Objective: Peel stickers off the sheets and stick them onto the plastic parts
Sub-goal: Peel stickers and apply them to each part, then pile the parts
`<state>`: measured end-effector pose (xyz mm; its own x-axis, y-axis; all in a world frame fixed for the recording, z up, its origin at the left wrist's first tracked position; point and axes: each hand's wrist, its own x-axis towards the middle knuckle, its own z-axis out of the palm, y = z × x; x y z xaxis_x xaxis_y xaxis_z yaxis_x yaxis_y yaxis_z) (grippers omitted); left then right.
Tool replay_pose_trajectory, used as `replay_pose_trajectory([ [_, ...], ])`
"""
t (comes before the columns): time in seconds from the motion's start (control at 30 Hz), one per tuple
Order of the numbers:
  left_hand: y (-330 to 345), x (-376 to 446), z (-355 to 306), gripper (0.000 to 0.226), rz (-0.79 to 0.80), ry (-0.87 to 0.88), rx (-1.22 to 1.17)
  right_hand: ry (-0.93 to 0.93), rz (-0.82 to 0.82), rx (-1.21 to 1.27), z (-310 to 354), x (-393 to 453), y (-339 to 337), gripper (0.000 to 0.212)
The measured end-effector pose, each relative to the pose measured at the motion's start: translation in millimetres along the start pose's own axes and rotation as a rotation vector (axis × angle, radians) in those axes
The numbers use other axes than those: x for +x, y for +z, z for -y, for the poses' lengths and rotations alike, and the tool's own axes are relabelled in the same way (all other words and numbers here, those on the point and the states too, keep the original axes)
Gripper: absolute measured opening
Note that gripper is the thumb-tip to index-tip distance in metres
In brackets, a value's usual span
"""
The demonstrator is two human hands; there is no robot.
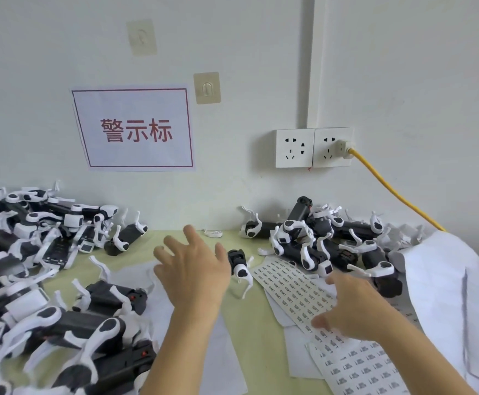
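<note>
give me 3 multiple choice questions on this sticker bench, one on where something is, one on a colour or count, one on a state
1. Where does the single black and white plastic part lie?
A. between the two hands
B. on the wall
C. under the sign

2. What colour is the cable plugged into the wall socket?
A. blue
B. yellow
C. black

3. How is the left hand?
A. gripping a part
B. pinching a sticker
C. open, fingers spread, holding nothing

Answers: 1 A, it lies on the table between the left hand and the right hand; 2 B, the cable shows yellow against the white wall; 3 C, its fingers are straight and nothing is in them.
</note>
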<state>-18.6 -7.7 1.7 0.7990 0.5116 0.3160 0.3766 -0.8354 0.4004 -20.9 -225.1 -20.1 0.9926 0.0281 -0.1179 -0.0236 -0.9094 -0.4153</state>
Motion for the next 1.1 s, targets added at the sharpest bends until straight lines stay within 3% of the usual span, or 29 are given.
replay_pose_trajectory([
  [0.07, -4.3, -5.5, -11.3, 0.040, -0.096, 0.098, -0.081, 0.022, 0.013, 0.125, 2.2, 2.1, -4.5, 0.075],
  [0.13, -6.5, -11.8, -23.1, 0.030, -0.133, 0.249, -0.296, 0.013, 0.014, 0.353, 4.2, 3.6, -10.4, 0.058],
  [0.23, -8.5, -28.1, -41.7, 0.011, 0.028, 0.502, -0.655, -0.049, -0.102, 0.625, 3.8, 3.7, -18.7, 0.029],
  [0.33, -3.1, -44.9, -54.7, 0.011, 0.152, 0.667, -0.689, -0.102, -0.249, 0.874, 3.3, 3.0, -22.0, 0.009],
  [0.47, 4.4, -51.9, -61.0, 0.024, 0.266, 0.688, -0.728, -0.205, -0.236, 1.164, 6.4, -0.4, -25.5, 0.016],
  [0.53, 5.2, -51.8, -61.3, 0.028, 0.249, 0.673, -0.737, -0.255, -0.187, 1.251, 8.0, -1.8, -27.4, 0.024],
  [0.77, 5.0, -46.2, -57.4, 0.031, 0.171, 0.660, -0.725, -0.300, -0.147, 1.284, 8.3, -2.6, -30.1, 0.026],
  [1.0, 3.1, -43.8, -54.4, 0.038, 0.101, 0.741, -0.588, -0.228, -0.263, 1.149, 8.8, -1.3, -27.0, 0.018],
  [1.1, 1.9, -45.1, -55.0, 0.031, 0.087, 0.723, -0.569, -0.221, -0.326, 1.062, 10.6, -2.9, -24.5, 0.018],
])
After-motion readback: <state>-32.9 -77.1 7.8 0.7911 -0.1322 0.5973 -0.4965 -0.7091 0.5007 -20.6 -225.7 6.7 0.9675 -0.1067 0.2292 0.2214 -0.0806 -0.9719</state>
